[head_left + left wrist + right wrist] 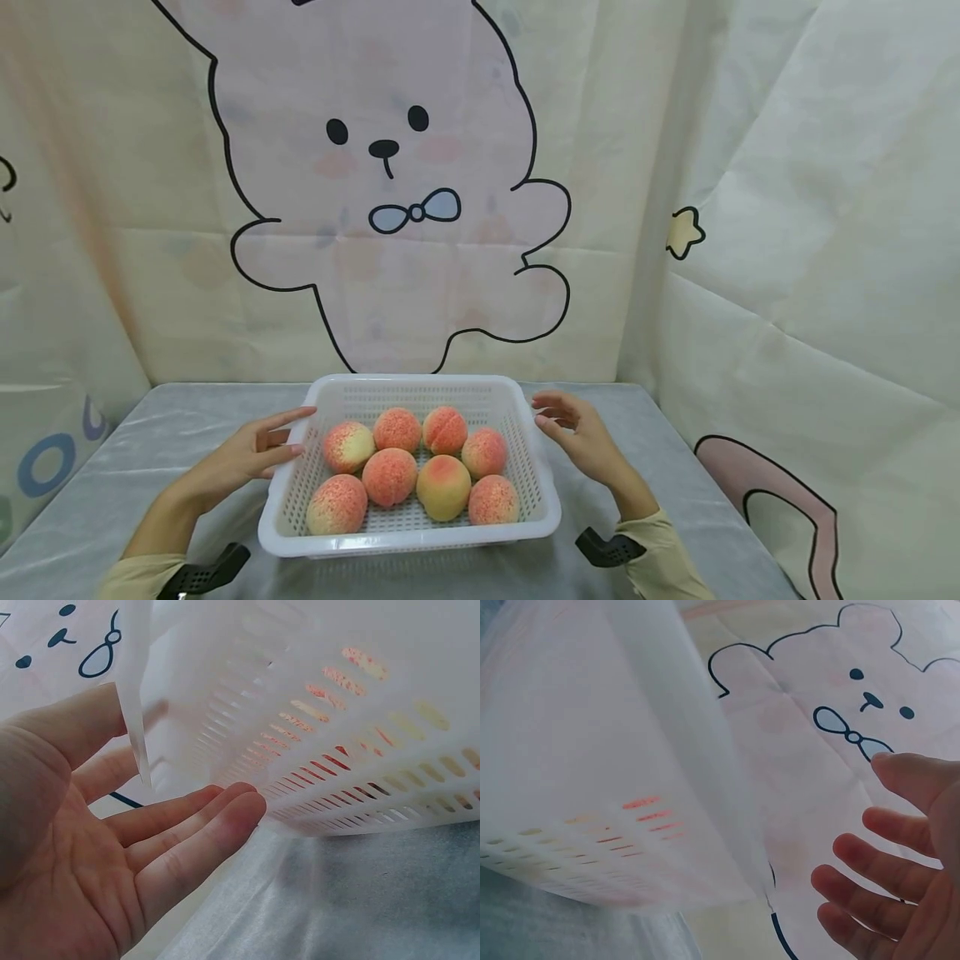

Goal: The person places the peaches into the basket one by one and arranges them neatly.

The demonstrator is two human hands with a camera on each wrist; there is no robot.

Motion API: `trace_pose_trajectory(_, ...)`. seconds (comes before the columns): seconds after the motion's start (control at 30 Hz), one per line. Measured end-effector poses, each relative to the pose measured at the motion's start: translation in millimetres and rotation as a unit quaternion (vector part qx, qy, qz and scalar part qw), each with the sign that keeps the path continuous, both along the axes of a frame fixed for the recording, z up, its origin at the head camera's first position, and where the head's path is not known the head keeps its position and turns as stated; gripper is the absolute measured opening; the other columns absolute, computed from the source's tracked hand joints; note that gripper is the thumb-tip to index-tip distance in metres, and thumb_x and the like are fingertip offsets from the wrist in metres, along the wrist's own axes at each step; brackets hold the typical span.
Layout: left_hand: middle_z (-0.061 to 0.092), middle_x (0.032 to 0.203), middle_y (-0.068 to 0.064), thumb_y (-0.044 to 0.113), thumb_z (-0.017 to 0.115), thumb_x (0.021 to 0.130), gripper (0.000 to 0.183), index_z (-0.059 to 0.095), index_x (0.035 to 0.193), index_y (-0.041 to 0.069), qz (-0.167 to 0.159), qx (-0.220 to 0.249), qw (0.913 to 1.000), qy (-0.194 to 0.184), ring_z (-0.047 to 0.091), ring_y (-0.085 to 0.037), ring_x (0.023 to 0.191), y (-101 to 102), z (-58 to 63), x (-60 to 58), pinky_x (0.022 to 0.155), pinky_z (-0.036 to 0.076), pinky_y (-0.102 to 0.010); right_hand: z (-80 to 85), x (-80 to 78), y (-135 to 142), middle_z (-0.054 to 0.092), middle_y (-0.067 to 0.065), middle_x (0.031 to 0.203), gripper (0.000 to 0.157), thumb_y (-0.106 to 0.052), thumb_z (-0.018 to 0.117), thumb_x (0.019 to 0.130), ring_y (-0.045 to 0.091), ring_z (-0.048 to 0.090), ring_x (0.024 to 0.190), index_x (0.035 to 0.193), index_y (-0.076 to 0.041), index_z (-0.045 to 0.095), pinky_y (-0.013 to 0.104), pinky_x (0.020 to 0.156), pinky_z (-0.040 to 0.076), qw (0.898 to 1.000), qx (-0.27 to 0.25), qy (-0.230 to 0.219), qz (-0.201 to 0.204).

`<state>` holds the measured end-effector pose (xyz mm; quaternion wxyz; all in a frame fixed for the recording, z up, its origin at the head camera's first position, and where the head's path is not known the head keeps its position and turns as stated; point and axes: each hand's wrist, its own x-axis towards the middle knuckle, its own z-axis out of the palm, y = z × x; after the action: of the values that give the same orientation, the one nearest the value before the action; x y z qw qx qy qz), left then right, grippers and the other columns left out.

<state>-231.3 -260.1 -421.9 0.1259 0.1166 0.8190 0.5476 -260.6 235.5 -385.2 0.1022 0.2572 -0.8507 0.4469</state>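
A white plastic basket (pixel 408 543) with slotted walls is on the grey-covered table in the head view. Inside lie several red and yellow peaches (pixel 389 477). My left hand (pixel 243 457) is at the basket's left side, its fingers loosely extended. Thumb and a finger overlap the rim; in the left wrist view, other fingertips (pixel 244 810) lie against or very near the slotted outer wall. My right hand (pixel 581 437) is just off the basket's right rim, fingers spread and slightly bent. The right wrist view has that hand holding nothing, with a gap to the basket wall (pixel 592 750).
Grey cloth covers the table (pixel 202 408). Behind it hangs a pale curtain (pixel 600 125) printed with a pink bear (pixel 382 192); another curtain (pixel 810 250) closes off the right side. Black wrist devices (pixel 611 550) sit at both sleeves.
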Motion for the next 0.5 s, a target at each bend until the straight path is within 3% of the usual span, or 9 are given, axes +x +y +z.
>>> trace_pose_trajectory(0.5, 0.052, 0.144, -0.032, 0.030, 0.061, 0.101, 0.071, 0.026, 0.161, 0.013, 0.008, -0.033, 0.9993, 0.015, 0.063, -0.029, 0.119, -5.2, 4.6, 1.8, 0.084, 0.058, -0.048, -3.5, -8.1, 0.0, 0.069, 0.019, 0.121, 0.029, -0.013, 0.065, 0.099, 0.031, 0.068, 0.107, 0.127, -0.004, 0.064, 0.030, 0.089, 0.053, 1.000, -0.008, 0.006, -0.006)
